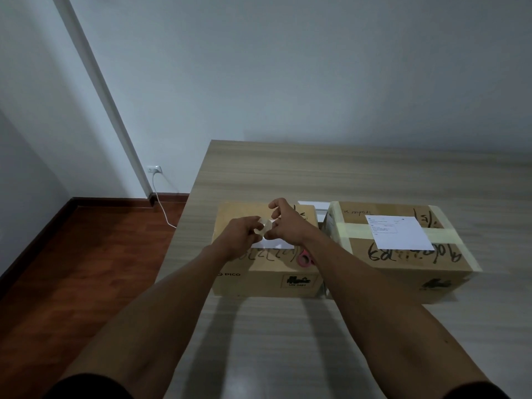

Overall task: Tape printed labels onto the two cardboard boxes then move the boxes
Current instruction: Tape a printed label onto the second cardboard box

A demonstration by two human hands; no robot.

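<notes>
Two cardboard boxes stand side by side on the table. Above the left box, my left hand grips a small roll of pale tape. My right hand pinches the tape's edge right beside it. A white printed label lies on the left box, mostly hidden under my hands. Red-handled scissors rest on the same box near my right forearm. The right box carries a white label lying on its top across bands of pale tape.
The wooden table reaches back to the white wall. A white object lies behind the gap between the boxes. Left of the table lie a red-brown floor, a wall socket and a white cable.
</notes>
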